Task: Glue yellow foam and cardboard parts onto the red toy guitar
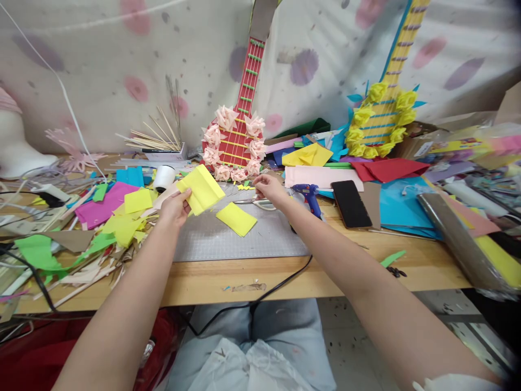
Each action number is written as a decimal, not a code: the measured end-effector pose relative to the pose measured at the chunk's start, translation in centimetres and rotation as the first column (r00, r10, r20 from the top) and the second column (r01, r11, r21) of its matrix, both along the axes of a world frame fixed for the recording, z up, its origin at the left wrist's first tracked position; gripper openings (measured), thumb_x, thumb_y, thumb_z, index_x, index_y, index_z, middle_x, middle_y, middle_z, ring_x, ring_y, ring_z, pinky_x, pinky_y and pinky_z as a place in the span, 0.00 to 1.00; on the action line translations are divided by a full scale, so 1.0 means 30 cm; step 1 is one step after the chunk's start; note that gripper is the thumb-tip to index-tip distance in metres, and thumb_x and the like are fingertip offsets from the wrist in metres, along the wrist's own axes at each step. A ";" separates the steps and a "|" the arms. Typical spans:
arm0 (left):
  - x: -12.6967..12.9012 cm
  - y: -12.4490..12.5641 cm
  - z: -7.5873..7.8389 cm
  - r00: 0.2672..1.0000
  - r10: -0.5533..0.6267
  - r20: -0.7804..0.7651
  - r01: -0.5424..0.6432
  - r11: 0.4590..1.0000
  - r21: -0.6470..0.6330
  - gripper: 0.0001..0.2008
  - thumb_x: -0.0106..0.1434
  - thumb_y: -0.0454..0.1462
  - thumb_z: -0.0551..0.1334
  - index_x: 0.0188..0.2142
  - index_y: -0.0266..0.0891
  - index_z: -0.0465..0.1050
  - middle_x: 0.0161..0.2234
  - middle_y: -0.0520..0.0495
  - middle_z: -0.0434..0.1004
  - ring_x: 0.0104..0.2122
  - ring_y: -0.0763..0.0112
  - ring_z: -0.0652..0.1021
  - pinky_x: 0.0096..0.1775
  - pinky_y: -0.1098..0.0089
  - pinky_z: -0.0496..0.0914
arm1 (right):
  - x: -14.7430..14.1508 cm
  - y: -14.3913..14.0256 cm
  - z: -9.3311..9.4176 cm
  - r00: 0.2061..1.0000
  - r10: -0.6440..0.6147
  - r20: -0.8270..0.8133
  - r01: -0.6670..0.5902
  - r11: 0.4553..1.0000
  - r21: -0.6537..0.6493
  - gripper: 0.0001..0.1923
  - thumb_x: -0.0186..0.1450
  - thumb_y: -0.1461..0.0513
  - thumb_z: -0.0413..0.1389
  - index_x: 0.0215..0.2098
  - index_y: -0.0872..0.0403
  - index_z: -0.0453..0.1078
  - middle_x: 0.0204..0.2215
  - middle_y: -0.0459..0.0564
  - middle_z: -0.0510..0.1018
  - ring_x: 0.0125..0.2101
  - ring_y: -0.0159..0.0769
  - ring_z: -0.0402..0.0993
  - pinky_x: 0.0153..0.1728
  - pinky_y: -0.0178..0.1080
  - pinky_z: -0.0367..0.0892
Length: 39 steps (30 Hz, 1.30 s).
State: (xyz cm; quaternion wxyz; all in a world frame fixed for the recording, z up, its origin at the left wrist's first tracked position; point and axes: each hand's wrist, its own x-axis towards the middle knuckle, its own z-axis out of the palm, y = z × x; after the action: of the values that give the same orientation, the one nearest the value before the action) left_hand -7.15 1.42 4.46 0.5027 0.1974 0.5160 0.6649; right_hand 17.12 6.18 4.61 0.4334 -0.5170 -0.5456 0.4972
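Observation:
My left hand (176, 207) grips a folded sheet of yellow crepe paper (200, 190) by its lower left edge, holding it raised over the grey cutting mat (244, 247). Another yellow paper rectangle (236, 219) lies flat on the mat, just right of it. My right hand (269, 190) reaches to the back of the mat, fingers pinched together; anything between them is hidden or too small to name. Below those fingers lies a pair of scissors (266, 206), partly covered by the hand. Small yellow scraps (246, 187) sit behind them.
A blue glue gun (312, 200) and a black phone (350, 203) lie to the right. Paper guitars, red (236, 149) and yellow (372, 127), lean at the back. Coloured scraps (101, 212) crowd the left. A black cable (280, 285) crosses the front edge.

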 end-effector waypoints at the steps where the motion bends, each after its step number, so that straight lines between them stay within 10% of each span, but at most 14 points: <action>1: -0.001 -0.001 0.004 1.000 -0.003 0.002 0.003 1.000 0.003 0.08 0.57 0.25 0.58 0.32 0.36 0.73 0.30 0.50 0.79 0.28 0.77 0.78 0.37 0.74 0.74 | -0.003 -0.001 -0.002 1.000 0.001 -0.007 -0.001 1.000 -0.031 0.07 0.56 0.73 0.54 0.26 0.56 0.65 0.12 0.39 0.68 0.13 0.23 0.64 0.18 0.28 0.69; 15: -0.063 0.010 0.059 0.995 0.075 0.068 -0.076 0.997 0.010 0.10 0.60 0.28 0.58 0.41 0.37 0.72 0.32 0.47 0.80 0.33 0.73 0.79 0.39 0.72 0.75 | 0.014 0.014 -0.017 0.989 -0.053 -0.135 0.038 0.993 -0.110 0.08 0.58 0.69 0.55 0.21 0.57 0.64 0.18 0.48 0.76 0.22 0.29 0.75 0.27 0.31 0.73; 23: 0.050 -0.001 0.022 0.998 -0.031 0.053 0.031 1.000 0.007 0.07 0.58 0.26 0.57 0.34 0.34 0.73 0.28 0.47 0.79 0.28 0.74 0.78 0.35 0.73 0.75 | 0.030 0.040 -0.044 0.987 -0.141 0.078 0.143 0.990 -0.013 0.18 0.61 0.59 0.52 0.15 0.54 0.58 0.08 0.39 0.59 0.08 0.22 0.51 0.11 0.29 0.50; 27: 0.163 -0.014 -0.020 0.994 -0.100 0.039 0.100 0.995 -0.015 0.06 0.56 0.25 0.60 0.31 0.33 0.73 0.26 0.49 0.78 0.23 0.76 0.77 0.31 0.75 0.74 | 0.030 0.031 -0.050 0.992 -0.120 0.050 0.118 0.992 0.043 0.08 0.54 0.60 0.60 0.27 0.56 0.66 0.23 0.46 0.74 0.25 0.29 0.70 0.28 0.31 0.65; 31: 0.250 -0.023 -0.043 0.992 -0.119 0.032 0.120 0.992 -0.032 0.05 0.55 0.26 0.61 0.30 0.32 0.74 0.27 0.47 0.78 0.24 0.74 0.77 0.32 0.72 0.73 | 0.019 -0.008 -0.032 0.984 0.056 -0.166 -0.059 0.998 -0.014 0.23 0.55 0.54 0.60 0.46 0.54 0.65 0.48 0.53 0.72 0.49 0.37 0.68 0.47 0.38 0.64; 35: 0.300 -0.022 -0.051 0.993 -0.109 0.049 0.110 0.994 -0.017 0.04 0.54 0.27 0.62 0.28 0.33 0.74 0.28 0.46 0.79 0.25 0.72 0.78 0.36 0.69 0.73 | -0.003 -0.046 -0.026 0.938 0.184 -0.293 -0.231 0.964 -0.133 0.35 0.51 0.56 0.63 0.55 0.51 0.57 0.46 0.53 0.73 0.43 0.38 0.73 0.43 0.40 0.67; 39: 0.319 -0.020 -0.061 0.991 -0.115 0.062 0.115 0.993 0.011 0.04 0.54 0.27 0.61 0.27 0.34 0.74 0.27 0.47 0.78 0.26 0.71 0.78 0.35 0.68 0.73 | -0.013 -0.048 -0.032 0.987 0.080 -0.140 -0.102 0.982 -0.159 0.31 0.46 0.61 0.65 0.47 0.54 0.62 0.36 0.50 0.75 0.32 0.33 0.73 0.34 0.35 0.67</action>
State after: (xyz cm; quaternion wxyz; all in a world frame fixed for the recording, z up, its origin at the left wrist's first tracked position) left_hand 2.43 0.81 2.64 0.5554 0.2077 0.4852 0.6426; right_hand 16.72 4.74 3.64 0.4013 -0.4915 -0.4955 0.5932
